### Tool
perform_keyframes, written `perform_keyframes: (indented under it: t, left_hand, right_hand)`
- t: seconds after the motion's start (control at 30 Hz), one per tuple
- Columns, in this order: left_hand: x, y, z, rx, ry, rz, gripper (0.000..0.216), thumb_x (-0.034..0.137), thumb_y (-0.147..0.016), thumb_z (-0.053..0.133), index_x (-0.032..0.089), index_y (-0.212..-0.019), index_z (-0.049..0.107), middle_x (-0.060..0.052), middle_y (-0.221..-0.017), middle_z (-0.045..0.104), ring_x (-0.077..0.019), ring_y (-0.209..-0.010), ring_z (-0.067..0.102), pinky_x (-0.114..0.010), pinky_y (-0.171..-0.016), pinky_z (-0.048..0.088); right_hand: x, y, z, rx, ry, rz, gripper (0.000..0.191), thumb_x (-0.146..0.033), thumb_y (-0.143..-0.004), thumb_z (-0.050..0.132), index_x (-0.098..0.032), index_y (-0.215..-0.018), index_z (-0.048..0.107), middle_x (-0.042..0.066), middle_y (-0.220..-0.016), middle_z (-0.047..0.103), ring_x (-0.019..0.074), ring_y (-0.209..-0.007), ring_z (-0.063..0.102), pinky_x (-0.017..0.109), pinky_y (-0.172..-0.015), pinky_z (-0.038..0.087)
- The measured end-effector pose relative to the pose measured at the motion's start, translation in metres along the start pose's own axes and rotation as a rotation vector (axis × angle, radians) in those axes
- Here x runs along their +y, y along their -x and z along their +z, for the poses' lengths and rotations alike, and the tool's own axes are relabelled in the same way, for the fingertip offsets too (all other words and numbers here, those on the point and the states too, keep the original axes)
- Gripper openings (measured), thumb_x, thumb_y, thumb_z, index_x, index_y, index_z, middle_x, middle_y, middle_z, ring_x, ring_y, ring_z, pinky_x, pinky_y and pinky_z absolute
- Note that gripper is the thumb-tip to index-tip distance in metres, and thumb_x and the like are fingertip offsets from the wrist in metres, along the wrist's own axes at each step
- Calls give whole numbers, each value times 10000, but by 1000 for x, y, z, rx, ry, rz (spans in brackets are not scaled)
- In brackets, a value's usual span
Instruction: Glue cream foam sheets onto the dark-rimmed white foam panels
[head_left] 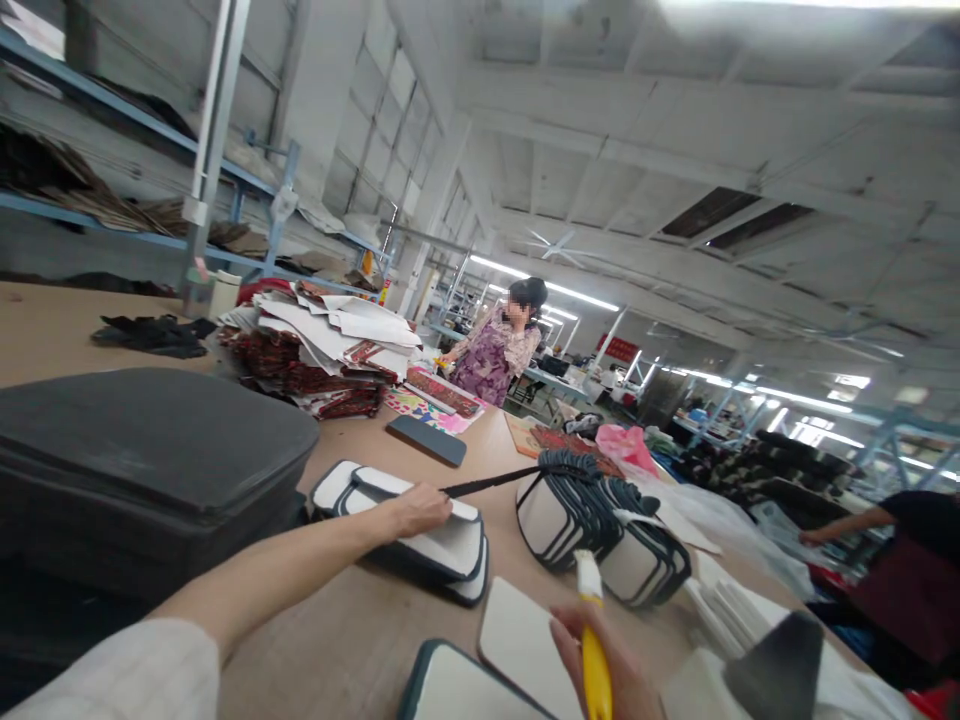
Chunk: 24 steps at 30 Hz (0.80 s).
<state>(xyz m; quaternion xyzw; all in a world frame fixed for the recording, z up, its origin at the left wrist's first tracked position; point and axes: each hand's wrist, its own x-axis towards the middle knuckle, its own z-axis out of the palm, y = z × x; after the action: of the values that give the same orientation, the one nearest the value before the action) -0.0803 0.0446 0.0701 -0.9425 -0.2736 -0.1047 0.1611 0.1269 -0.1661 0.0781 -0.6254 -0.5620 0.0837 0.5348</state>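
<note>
My left hand (421,510) is closed over a small stack of white panels with dark edges (450,550). From its fingers a dark strip (495,481) runs across to an upright bundle of similar dark-edged panels (570,510). In my right hand (622,660), low in the picture, is a brush with a yellow handle (597,670) and pale bristles, pointing up. Beneath and beside that hand lie a plain white panel (517,640) and another dark-edged white panel (465,690), cut off by the bottom edge.
A big dark padded block (157,440) fills the left of the table. Behind it rises a pile of patterned and white sheets (322,345). A dark flat piece (426,441) lies mid-table. One person (491,350) stands beyond; another person's arm (851,525) shows at right.
</note>
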Motion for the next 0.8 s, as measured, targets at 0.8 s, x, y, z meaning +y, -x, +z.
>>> perform_keyframes:
  t: [0.8]
  left_hand:
    - [128,144,-103,315,651,104,260,73,-875,433,179,-1082,549,-63,-1087,594,-173,-1019,526,-283,-901,436]
  right_hand:
    - [39,99,-115,139,-210,504,394,-430,-551,765,-234,-809,542,-36,-643,594,148,-611,588,220,-533,485]
